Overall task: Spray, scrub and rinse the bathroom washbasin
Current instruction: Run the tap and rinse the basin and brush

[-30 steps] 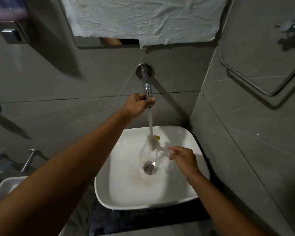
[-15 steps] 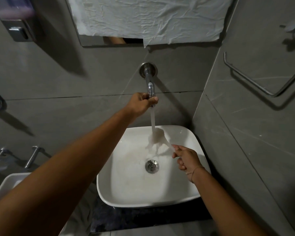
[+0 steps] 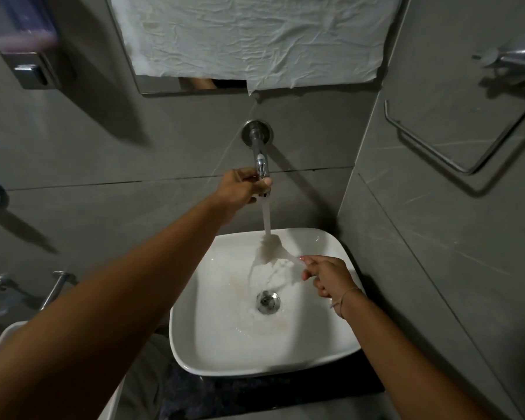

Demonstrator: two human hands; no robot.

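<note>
left hand (image 3: 240,189) on running tap (image 3: 262,165)

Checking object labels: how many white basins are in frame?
2. The washbasin sits centre-right under the running tap, with both hands over it. A second basin shows only a corner at the lower left, mostly hidden behind the left arm.

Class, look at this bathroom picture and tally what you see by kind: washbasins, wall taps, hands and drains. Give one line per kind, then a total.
Washbasins: 2, the main washbasin and a second basin at the lower left edge
Wall taps: 1, the tap, running
Hands: 2, the left hand and the right hand
Drains: 1, the drain
Total: 6
</note>
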